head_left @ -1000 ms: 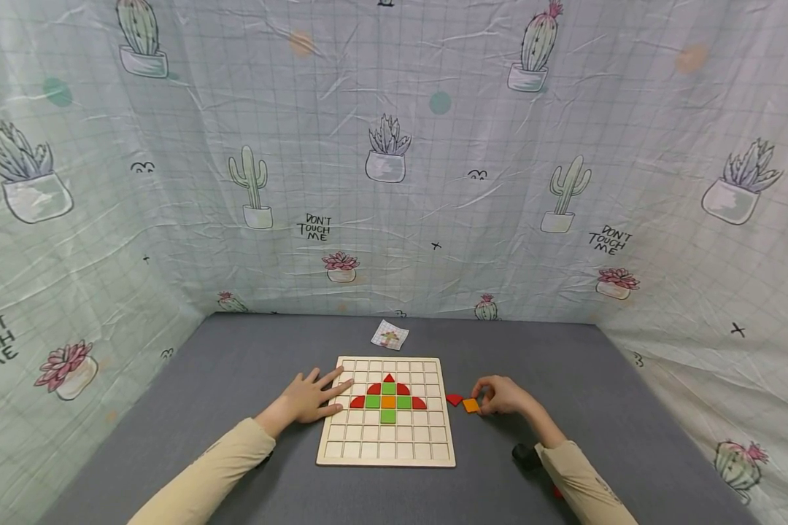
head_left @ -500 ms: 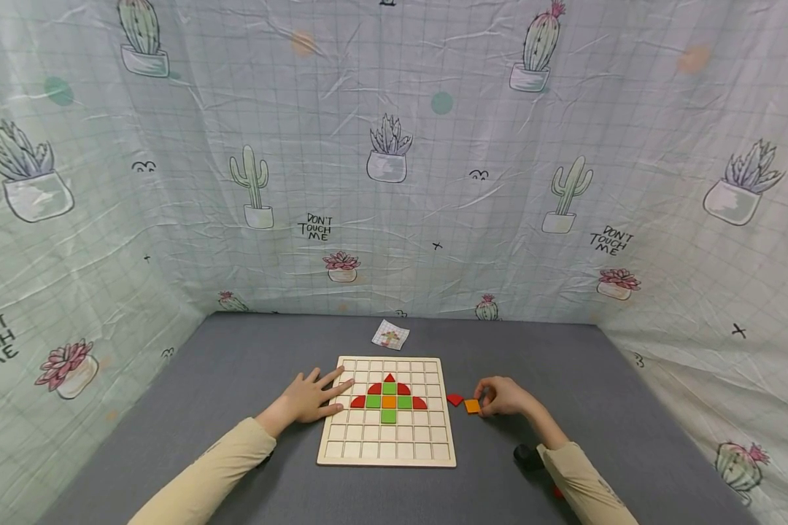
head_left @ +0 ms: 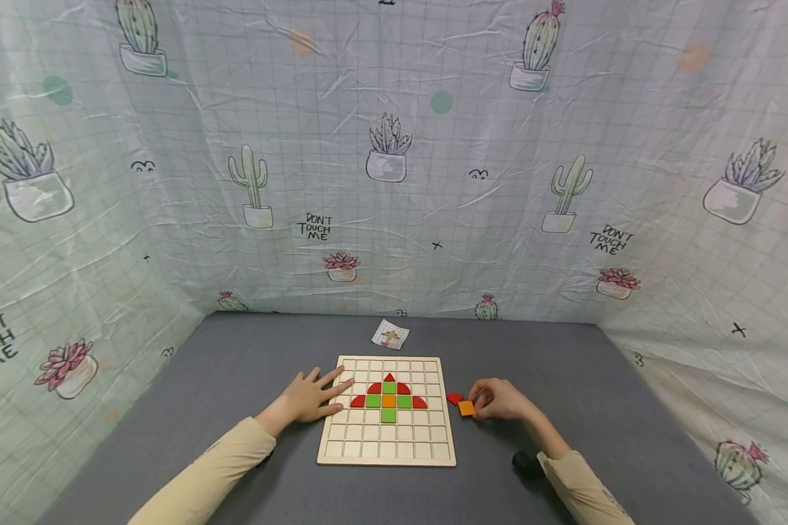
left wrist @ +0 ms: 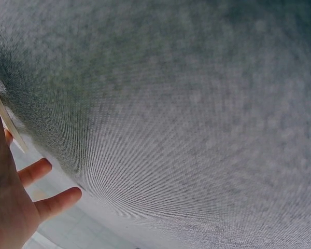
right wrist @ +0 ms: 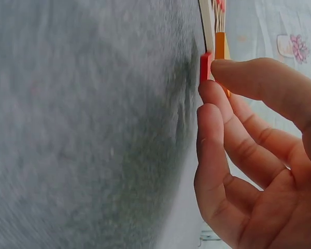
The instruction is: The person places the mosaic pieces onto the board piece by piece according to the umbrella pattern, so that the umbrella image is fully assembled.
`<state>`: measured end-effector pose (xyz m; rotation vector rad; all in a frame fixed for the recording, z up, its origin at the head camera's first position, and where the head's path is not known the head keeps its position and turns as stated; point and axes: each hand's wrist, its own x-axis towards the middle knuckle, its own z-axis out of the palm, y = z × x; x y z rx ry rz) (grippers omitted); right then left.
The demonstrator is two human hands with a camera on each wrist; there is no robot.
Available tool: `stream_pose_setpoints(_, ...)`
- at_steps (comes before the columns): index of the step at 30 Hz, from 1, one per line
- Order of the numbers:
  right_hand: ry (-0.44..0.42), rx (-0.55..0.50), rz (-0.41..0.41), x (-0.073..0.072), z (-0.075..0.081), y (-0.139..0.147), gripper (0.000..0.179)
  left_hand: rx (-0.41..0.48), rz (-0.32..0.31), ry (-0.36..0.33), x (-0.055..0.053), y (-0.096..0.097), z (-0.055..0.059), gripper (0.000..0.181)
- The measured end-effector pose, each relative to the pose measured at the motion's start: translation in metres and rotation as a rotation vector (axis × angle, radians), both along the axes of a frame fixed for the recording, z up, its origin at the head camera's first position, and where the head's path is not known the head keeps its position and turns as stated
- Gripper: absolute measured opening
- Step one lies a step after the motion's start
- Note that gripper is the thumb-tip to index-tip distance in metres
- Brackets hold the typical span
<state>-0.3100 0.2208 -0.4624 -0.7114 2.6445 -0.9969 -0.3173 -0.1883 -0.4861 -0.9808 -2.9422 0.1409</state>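
Observation:
My right hand (head_left: 501,399) pinches an orange square tile (head_left: 466,409) between thumb and fingers, just right of the wooden grid board (head_left: 386,453). In the right wrist view the orange tile (right wrist: 221,44) sticks out past the thumb. A red piece (head_left: 455,399) lies against the board's right side, partly behind the orange tile. My left hand (head_left: 304,398) rests with spread fingers on the board's left edge. Green squares (head_left: 388,416), a central orange square (head_left: 389,402), red rounded pieces (head_left: 419,402) and a red triangle (head_left: 389,378) form a figure on the board.
A small card (head_left: 390,335) with a printed figure lies beyond the board. A black object (head_left: 527,464) shows by the right wrist. Cactus-print cloth (head_left: 394,219) hangs around the grey table (head_left: 269,343).
My right hand has shifted slightly left with the orange tile, which now overlaps the red piece in view. A red bit near the right sleeve is now hidden. The left hand stays put.

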Motion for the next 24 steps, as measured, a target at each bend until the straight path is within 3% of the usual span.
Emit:
stream_pose_setpoints(7,0.009,-0.03,0.011,0.009,0.002,-0.009,0.022,-0.048,0.048,-0.041,0.007,0.006,0.013,0.055)
stream_pose_setpoints(19,-0.066,-0.15,0.042,0.021,0.002,-0.027,0.025,-0.073,0.046,-0.022,0.005,0.006,0.01,0.054)
stream_pose_setpoints(24,-0.05,-0.222,0.116,0.027,0.002,-0.038,0.023,-0.081,0.042,-0.02,0.006,0.007,0.012,0.055)
